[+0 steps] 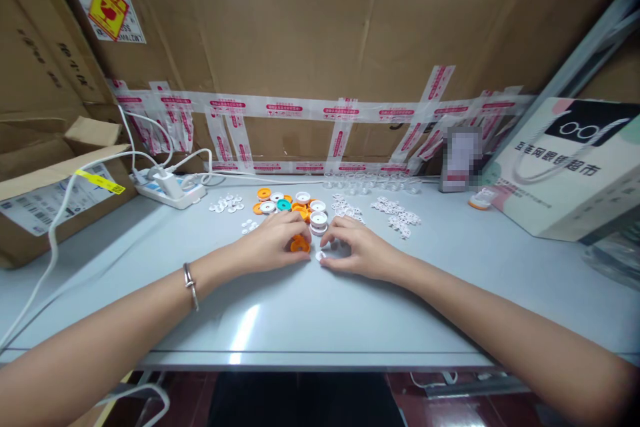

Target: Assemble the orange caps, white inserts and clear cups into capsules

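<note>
My left hand (270,241), with a silver bracelet on its wrist, grips a round orange cap-like piece (299,245) between thumb and fingers just over the table. Facing it, my right hand (363,250) has its thumb and index finger curved around a small white piece (320,256), apparently pinched at the thumb tip. Directly beyond the hands stand stacked white round pieces (319,219). Orange and white discs lie behind my left hand, among them one teal disc (284,205).
Small white parts (227,203) lie at the left, and more white parts (400,215) are heaped at the right. Clear little cups (370,183) line the back. A power strip (173,192) with cables, an open carton (60,193) and a paper bag (560,167) flank the table (320,320).
</note>
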Demonstrator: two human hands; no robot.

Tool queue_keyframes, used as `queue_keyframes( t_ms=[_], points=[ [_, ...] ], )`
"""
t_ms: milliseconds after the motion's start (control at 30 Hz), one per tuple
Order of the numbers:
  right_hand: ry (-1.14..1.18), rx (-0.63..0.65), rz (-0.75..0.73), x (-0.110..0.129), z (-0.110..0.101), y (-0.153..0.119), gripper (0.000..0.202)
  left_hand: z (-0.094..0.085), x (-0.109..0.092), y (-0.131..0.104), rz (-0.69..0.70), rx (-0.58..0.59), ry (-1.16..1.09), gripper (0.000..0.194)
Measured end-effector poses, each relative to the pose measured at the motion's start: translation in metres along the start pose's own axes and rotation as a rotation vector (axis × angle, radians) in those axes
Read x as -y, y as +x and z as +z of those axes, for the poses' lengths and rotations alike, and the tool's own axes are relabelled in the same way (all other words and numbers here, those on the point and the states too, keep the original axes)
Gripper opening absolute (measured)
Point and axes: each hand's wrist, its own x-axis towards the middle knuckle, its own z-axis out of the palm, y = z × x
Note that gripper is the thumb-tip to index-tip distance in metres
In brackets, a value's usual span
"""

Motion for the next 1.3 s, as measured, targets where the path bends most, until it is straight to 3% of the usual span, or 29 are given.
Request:
queue_keyframes(
  t_ms=[167,300,500,600,667,833,1100,1300],
  points=[
    [0.016,-0.002,0.009,0.002,0.007,-0.001,0.009,-0.006,0.001,0.0,-0.038,0.04,-0.013,0.013],
    [0.022,-0.033,0.037,0.002,0.013,0.0,0.009,-0.025,0.011,-0.001,-0.074,0.075,-0.081,0.026],
    [0.003,-0.066,0.063,0.003,0.017,0.001,0.009,-0.075,0.056,-0.015,-0.243,-0.04,0.038,0.032],
    [0.01,-0.049,0.062,0.004,0.015,0.001,0.009,-0.088,0.081,-0.028,-0.363,0.144,0.07,0.029],
    [0.019,-0.036,0.06,0.004,0.013,0.001,0.009,-0.089,0.095,-0.033,-0.405,0.177,0.084,0.025],
    [0.027,-0.016,0.047,0.005,0.011,0.002,0.012,-0.074,0.106,-0.028,-0.39,0.008,0.137,0.026],
    [0.05,0.006,0.029,0.006,0.008,0.002,0.014,-0.042,0.09,-0.01,-0.164,-0.046,0.094,0.022],
    [0.063,-0.001,0.041,0.005,0.002,0.002,0.018,-0.044,0.067,-0.009,-0.121,-0.118,0.082,0.022]
  ],
)
